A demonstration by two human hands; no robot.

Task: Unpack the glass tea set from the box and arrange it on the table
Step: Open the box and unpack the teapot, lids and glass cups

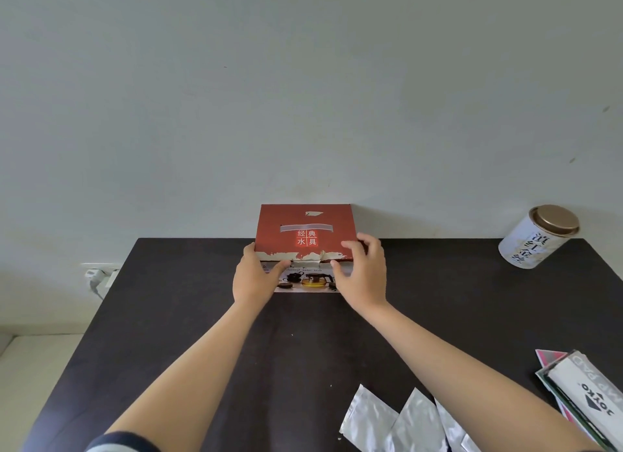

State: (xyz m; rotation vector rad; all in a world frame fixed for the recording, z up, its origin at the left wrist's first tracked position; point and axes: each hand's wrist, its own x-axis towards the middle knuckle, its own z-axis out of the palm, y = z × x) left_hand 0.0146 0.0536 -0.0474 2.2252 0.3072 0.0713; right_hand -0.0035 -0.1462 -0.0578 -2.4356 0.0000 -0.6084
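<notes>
Outstretched forearms (pixel 188 360) lead to both hands (pixel 254 276) gripping the red box (pixel 305 230).

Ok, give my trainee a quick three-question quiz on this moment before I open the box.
1. True or false: the red box is already open with glassware standing on the table.
2. Which hands touch the box? A) only the left hand B) only the right hand C) both
3. Fill in: the round tin stands at the table's far ____ corner.

Key:
1. False. The lid is down and no glassware shows.
2. C. Each hand holds one side of the box.
3. Right. The foil packets lie at the near edge.
</notes>
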